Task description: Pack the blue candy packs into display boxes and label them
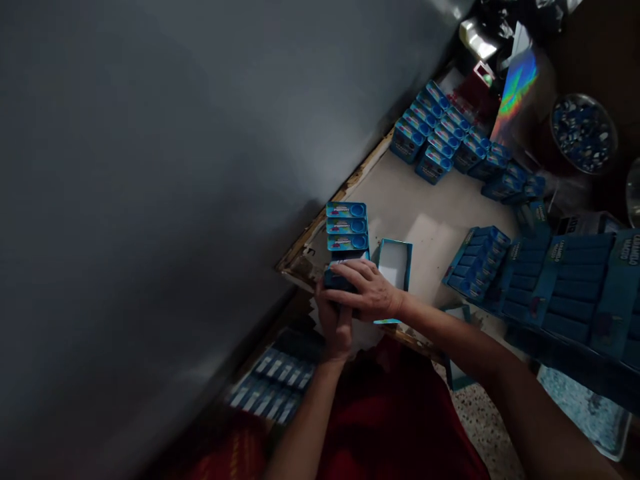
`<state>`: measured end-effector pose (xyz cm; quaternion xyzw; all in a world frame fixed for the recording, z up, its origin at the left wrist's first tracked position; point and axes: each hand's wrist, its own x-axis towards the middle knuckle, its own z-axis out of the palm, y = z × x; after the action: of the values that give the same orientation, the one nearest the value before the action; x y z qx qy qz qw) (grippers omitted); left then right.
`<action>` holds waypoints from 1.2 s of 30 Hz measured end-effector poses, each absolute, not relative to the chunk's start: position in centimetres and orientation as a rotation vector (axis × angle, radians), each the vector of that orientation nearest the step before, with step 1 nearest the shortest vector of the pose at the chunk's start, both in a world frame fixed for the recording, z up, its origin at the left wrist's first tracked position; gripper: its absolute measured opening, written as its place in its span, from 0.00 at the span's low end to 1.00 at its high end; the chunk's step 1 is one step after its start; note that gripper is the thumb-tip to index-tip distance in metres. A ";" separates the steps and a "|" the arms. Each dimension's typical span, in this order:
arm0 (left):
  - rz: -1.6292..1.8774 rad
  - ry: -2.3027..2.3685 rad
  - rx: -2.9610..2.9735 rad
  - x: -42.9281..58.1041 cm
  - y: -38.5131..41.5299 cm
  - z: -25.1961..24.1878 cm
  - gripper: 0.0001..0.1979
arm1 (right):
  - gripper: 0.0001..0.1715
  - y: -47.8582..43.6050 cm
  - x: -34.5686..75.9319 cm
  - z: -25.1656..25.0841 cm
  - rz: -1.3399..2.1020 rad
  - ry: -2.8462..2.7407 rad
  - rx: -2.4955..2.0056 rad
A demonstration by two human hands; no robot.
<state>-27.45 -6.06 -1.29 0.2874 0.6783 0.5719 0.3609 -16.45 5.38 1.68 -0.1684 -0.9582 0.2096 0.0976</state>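
Both my hands meet on a small blue box (336, 279) at the near edge of a low board (430, 220). My right hand (367, 290) lies over the box's top with fingers curled round it. My left hand (335, 327) grips it from below. Just beyond stand three more small blue boxes (346, 227) in a row against the wall. An open blue box tray (395, 263) with a white inside lies right beside my right hand.
A grey wall (150, 200) fills the left. Several blue boxes (440, 137) stand in rows at the board's far end. Flat blue cartons (565, 287) lie stacked on the right. A bowl of small pieces (583, 132) sits far right. Packs (280, 380) lie by my lap.
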 end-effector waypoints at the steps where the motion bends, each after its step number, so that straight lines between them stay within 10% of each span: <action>1: 1.492 1.738 0.754 -27.4 -5.8 -1.1 0.33 | 0.29 5.4 -16.3 1.7 0.633 -2.823 -0.523; 15: 1.162 2.147 1.180 -29.6 0.1 -1.1 0.28 | 0.46 5.1 -17.5 3.9 0.575 -2.795 -1.086; 20: 1.095 2.076 1.279 -31.1 0.1 -1.7 0.34 | 0.67 8.7 -15.6 6.8 0.915 -2.776 -0.999; 26: 1.192 2.086 1.393 -31.1 0.2 -1.5 0.35 | 0.72 25.8 -8.7 9.3 0.271 -2.352 -1.809; 36: 1.207 2.202 1.410 -31.3 -3.3 1.1 0.33 | 0.55 33.6 -6.6 4.4 0.016 -2.605 -1.727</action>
<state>-31.33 -3.27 1.10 0.4855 0.7580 0.4154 0.1307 -6.58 33.63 4.43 -0.5525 -0.8335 0.0050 0.0082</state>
